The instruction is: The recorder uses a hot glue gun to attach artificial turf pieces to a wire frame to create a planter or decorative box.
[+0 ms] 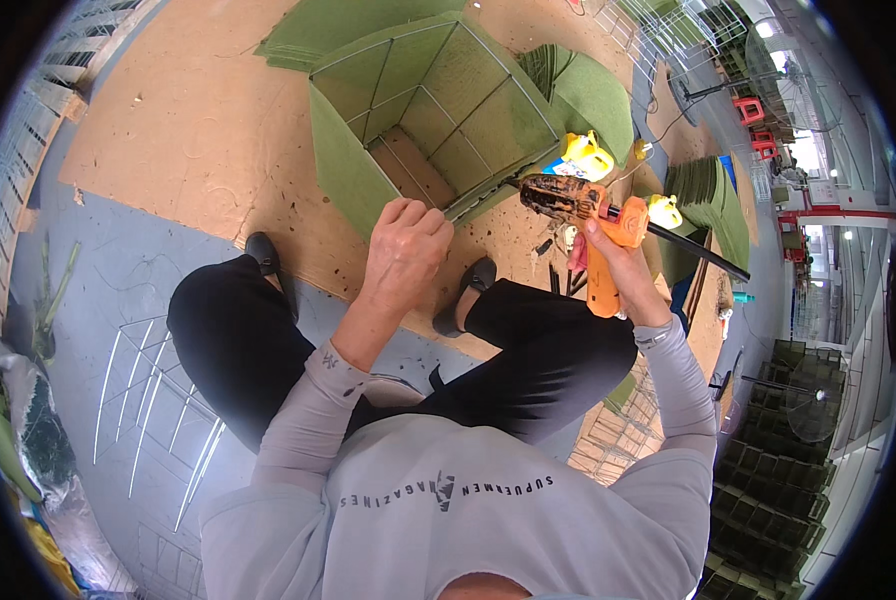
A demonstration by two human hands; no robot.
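In front of me lies a wire-framed box lined with green felt-like panels, its opening facing me. My left hand is closed at the box's near edge, with the fingertips curled out of sight around it. My right hand grips an orange glue gun by its handle. Dark glue smears cover the gun's front, and its nozzle points left at the box's near right edge. A long black glue stick sticks out of the gun's back.
Brown cardboard with dark drips covers the floor. Green panels stand stacked behind the box and at right. A yellow container stands beside the gun. Bare wire frames lie left of my legs. A fan stands farther off.
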